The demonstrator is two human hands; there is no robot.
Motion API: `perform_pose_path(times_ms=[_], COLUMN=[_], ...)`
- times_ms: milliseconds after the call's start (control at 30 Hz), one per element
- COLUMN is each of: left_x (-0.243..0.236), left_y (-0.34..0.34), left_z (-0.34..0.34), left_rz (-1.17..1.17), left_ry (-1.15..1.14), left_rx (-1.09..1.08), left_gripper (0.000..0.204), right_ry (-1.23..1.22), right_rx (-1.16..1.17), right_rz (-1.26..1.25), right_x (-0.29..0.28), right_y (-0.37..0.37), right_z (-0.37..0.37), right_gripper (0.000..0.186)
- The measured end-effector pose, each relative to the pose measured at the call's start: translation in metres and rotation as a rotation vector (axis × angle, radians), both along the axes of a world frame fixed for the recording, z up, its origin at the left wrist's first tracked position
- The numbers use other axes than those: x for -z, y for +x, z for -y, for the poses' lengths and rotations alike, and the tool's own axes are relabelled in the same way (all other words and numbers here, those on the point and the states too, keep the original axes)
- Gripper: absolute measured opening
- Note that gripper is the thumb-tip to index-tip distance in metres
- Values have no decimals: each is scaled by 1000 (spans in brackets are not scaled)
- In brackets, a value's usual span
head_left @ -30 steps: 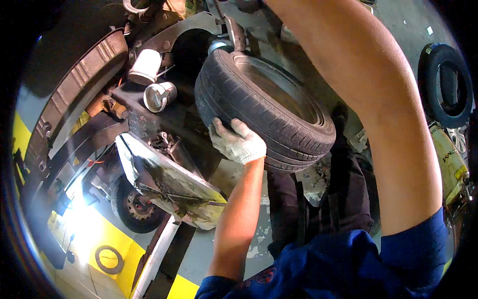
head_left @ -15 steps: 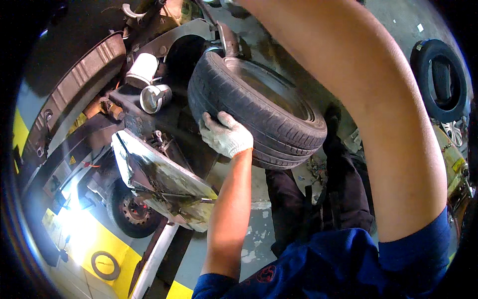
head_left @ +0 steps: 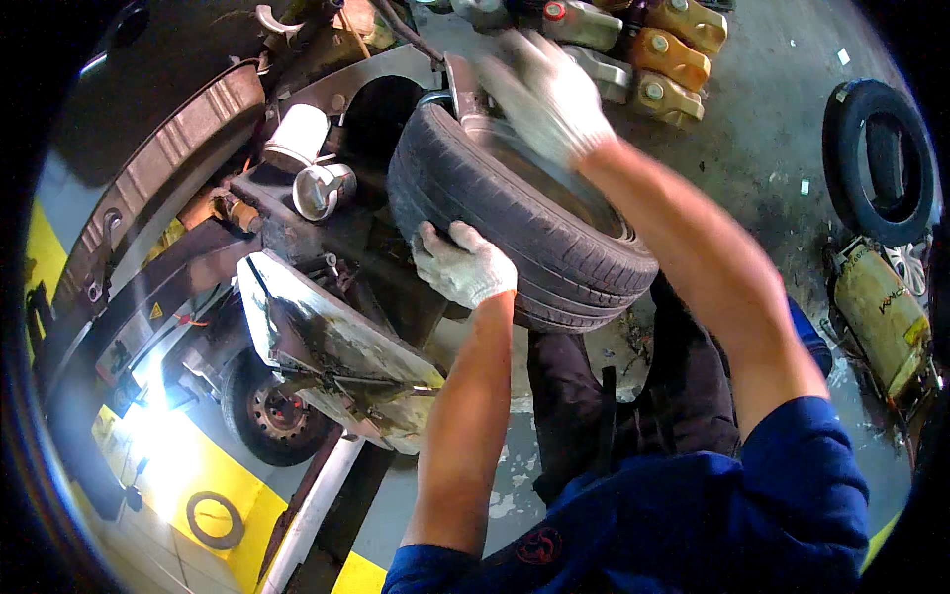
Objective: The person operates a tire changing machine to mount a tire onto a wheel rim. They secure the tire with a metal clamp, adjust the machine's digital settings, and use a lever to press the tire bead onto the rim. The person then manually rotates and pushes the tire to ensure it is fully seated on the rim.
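Note:
A wheel with a black tyre (head_left: 495,208) stands tilted in front of me, its metal rim (head_left: 549,173) turned up and to the right. My left hand (head_left: 465,264), in a white knit glove, presses on the tread with bent fingers. Above the far side of the rim is my right hand (head_left: 549,99), also gloved and smeared by motion. Its fingers look stretched out, with nothing seen in them. Whether it touches the wheel I cannot tell. A metal arm (head_left: 461,84) of the machine stands against the tyre's far end.
Left of the tyre, a white tub (head_left: 296,137) and a cup (head_left: 323,191) sit on the machine. A scuffed panel (head_left: 341,346) juts out nearer me. Several plastic jugs (head_left: 671,59) stand far off; a loose tyre (head_left: 876,163) and a yellowish tank (head_left: 884,309) lie at right.
My right arm has swung in from across the upper right, bringing the hand into view over the rim and uncovering the jugs. My left hand stays on the tread.

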State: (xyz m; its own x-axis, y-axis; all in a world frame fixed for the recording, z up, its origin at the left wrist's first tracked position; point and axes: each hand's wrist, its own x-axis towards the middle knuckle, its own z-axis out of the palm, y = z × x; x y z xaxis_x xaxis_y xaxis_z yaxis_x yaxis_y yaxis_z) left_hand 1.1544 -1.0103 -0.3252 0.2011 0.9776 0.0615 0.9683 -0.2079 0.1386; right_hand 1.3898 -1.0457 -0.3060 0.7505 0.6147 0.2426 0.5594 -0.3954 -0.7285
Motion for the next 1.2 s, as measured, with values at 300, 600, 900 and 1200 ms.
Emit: perform_pose_path(times_ms=[300, 600, 900, 1200], left_x=[5, 5, 4, 4], left_y=[2, -1, -3, -5], left_z=[4, 3, 4, 6], left_rz=[29, 30, 31, 23], left_ry=[22, 18, 20, 26], left_rx=[93, 91, 99, 104], left_gripper=[57, 57, 56, 56], right_ry=[-258, -258, -238, -259], right_rx=[548, 528, 526, 525], right_rz=[-536, -493, -493, -502], right_x=[72, 74, 74, 75], right_y=[-192, -196, -200, -205], right_z=[186, 188, 188, 189], right_gripper=[18, 16, 16, 17])
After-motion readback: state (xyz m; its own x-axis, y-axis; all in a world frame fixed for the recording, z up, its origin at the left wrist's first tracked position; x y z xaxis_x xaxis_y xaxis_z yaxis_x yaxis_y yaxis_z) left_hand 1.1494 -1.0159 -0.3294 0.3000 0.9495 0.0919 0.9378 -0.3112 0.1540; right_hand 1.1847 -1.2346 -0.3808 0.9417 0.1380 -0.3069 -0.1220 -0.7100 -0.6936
